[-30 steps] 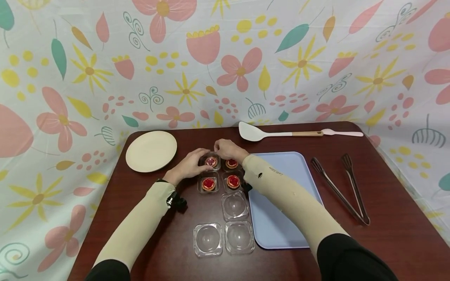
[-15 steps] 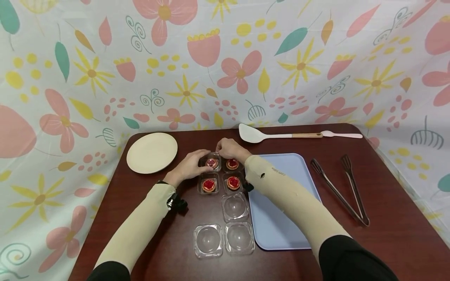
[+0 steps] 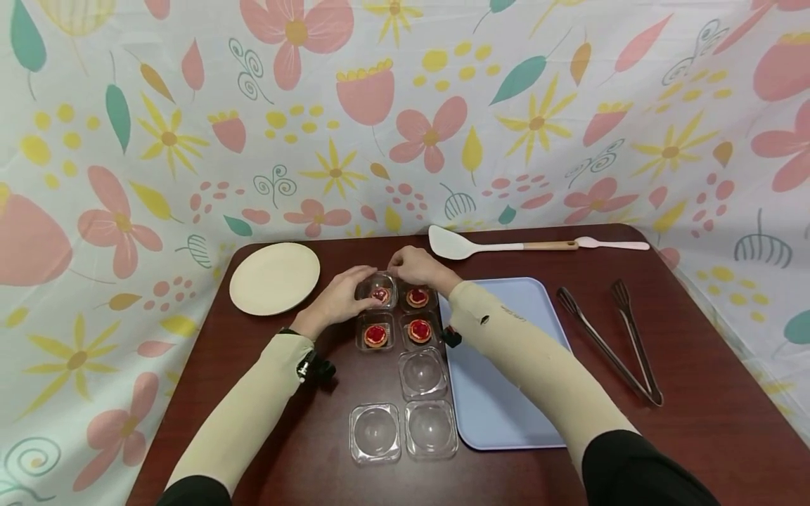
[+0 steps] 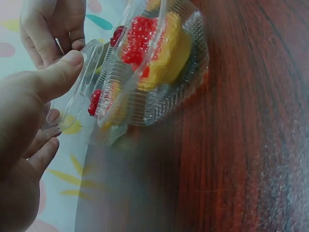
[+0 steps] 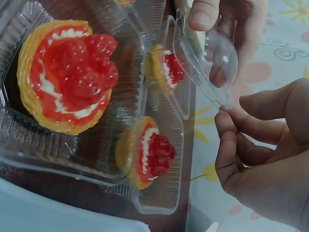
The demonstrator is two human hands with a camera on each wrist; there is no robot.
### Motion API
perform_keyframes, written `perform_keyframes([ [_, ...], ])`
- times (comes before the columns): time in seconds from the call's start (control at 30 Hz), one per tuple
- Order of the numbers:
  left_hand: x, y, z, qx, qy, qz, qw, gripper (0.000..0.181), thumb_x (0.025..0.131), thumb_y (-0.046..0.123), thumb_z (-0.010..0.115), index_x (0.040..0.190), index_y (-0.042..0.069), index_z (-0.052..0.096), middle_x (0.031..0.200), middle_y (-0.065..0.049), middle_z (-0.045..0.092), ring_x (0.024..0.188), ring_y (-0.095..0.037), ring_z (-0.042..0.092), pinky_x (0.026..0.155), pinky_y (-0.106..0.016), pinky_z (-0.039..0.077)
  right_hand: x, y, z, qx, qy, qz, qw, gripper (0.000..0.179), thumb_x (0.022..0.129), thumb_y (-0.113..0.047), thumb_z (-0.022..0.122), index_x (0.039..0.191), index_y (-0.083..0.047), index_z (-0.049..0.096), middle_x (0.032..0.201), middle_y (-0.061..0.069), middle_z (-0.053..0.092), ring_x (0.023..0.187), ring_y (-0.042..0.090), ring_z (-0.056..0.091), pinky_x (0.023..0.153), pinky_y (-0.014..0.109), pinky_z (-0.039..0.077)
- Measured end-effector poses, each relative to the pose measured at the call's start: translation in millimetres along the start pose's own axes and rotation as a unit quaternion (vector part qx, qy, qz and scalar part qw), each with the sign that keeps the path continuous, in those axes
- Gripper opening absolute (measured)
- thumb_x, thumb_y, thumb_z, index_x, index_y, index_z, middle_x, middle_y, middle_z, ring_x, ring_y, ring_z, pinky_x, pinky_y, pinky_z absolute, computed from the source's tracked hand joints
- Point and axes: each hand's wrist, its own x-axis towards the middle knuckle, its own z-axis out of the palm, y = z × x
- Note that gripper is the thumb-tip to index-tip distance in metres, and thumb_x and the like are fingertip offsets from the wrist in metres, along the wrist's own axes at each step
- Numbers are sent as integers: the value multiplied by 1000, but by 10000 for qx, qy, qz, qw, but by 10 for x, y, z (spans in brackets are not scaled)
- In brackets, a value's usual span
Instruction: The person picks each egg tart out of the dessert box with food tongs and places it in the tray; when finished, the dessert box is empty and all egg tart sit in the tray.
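Several clear plastic containers stand in a block, each with a red-topped tart: back left (image 3: 380,296), back right (image 3: 417,298), front left (image 3: 375,336) and front right (image 3: 420,330). Over the back left one, a clear domed lid (image 5: 227,60) stands tilted. My left hand (image 3: 339,299) grips this lid from the left, thumb on its rim in the left wrist view. From the back right, my right hand (image 3: 419,268) pinches a corner of the lid, its other fingers curled. Both hands meet at the same lid.
Three clear lids (image 3: 422,374) lie in front of the containers. A blue tray (image 3: 506,393) is on their right, with metal tongs (image 3: 623,344) beyond it. A cream plate (image 3: 275,279) lies back left. A white spatula (image 3: 452,244) and a pink spreader (image 3: 614,244) lie behind.
Both hands stay at the back left container. My right forearm has shifted slightly to the right. The head view has tilted up a little.
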Motion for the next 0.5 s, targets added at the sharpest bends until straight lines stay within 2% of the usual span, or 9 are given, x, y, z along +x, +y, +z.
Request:
perform_keyframes([
  [0.1, -20, 35, -26, 16, 57, 18, 10000, 74, 81, 39, 78, 140, 4, 51, 141, -11, 51, 131, -28, 49, 106, -44, 42, -57, -3, -30, 287, -34, -25, 9996, 27, 98, -28, 55, 110, -10, 71, 105, 9, 69, 88, 24, 64, 75, 36, 52],
  [0.27, -54, 93, -69, 50, 215, 94, 9997, 72, 81, 36, 79, 140, 6, 50, 141, -12, 50, 131, -29, 48, 106, -46, 42, -154, 7, -56, 1247, -91, 132, 9921, 34, 99, -34, 55, 104, -5, 70, 92, 16, 69, 88, 36, 67, 78, 45, 55],
  [0.37, -74, 123, -96, 42, 361, 200, 9991, 71, 80, 35, 80, 139, 7, 51, 139, -11, 51, 129, -28, 50, 106, -46, 42, -205, 3, -60, 1985, -226, 328, 9793, 46, 100, -41, 50, 101, 1, 69, 95, 18, 68, 89, 36, 67, 85, 49, 54],
  [0.5, -106, 170, -138, 70, 494, 312, 9983, 71, 81, 34, 80, 140, 9, 50, 139, -9, 51, 129, -27, 50, 105, -45, 43, -273, -8, -58, 2925, -672, 602, 9520, 64, 100, -52, 43, 102, 7, 66, 100, 21, 67, 85, 29, 65, 92, 52, 51],
])
